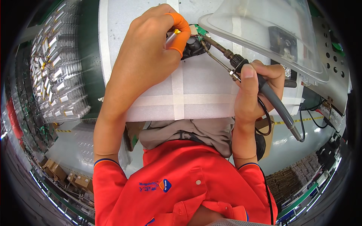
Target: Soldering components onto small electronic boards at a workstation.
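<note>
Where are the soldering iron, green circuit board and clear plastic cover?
Soldering iron (274, 96): head view, on its grey handle.
Green circuit board (201, 31): head view, on its exposed green face.
Clear plastic cover (260, 24): head view, on its transparent sidewall.

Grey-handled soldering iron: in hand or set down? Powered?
In hand: the right hand grips the grey-handled soldering iron, its metal tip at the small green circuit board. Power: cannot tell.
</note>
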`<state>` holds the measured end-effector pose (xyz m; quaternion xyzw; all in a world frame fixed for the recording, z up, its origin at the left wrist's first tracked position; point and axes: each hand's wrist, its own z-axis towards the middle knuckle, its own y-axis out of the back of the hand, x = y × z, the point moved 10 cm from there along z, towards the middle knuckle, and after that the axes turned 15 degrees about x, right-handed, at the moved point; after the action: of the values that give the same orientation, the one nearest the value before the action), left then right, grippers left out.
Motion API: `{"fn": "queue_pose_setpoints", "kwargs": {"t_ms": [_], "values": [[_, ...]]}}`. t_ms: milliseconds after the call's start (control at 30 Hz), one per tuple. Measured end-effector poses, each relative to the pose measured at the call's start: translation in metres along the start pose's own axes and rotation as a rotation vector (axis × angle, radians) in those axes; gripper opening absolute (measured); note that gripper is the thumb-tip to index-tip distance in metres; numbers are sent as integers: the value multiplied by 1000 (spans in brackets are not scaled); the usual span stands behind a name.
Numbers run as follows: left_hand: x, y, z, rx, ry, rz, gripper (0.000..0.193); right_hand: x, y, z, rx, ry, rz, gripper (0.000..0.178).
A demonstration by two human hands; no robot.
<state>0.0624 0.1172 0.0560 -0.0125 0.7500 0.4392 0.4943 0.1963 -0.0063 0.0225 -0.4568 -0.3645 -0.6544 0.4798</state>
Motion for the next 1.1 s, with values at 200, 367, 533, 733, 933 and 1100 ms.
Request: {"fn": "queue_pose_setpoints", "kwargs": {"t_ms": [200, 367, 533, 733, 933, 1100], "values": [[8, -3, -2, 1, 42, -45, 5, 6, 3, -1, -96, 19, -50, 15], [8, -1, -9, -119, -212, 90, 12, 7, 4, -1, -110, 32, -42, 17], [37, -10, -9, -68, -188, -8, 13, 5, 13, -8, -133, -4, -33, 16], [76, 10, -17, 131, 107, -399, 6, 9, 23, -16, -231, 47, -57, 18], [71, 48, 14, 386, 157, -6, 17, 16, 35, -23, -346, 109, 2, 16], [63, 153, 35, -695, 15, -259, 26, 14, 40, -31, -394, 99, -1, 15]]}}
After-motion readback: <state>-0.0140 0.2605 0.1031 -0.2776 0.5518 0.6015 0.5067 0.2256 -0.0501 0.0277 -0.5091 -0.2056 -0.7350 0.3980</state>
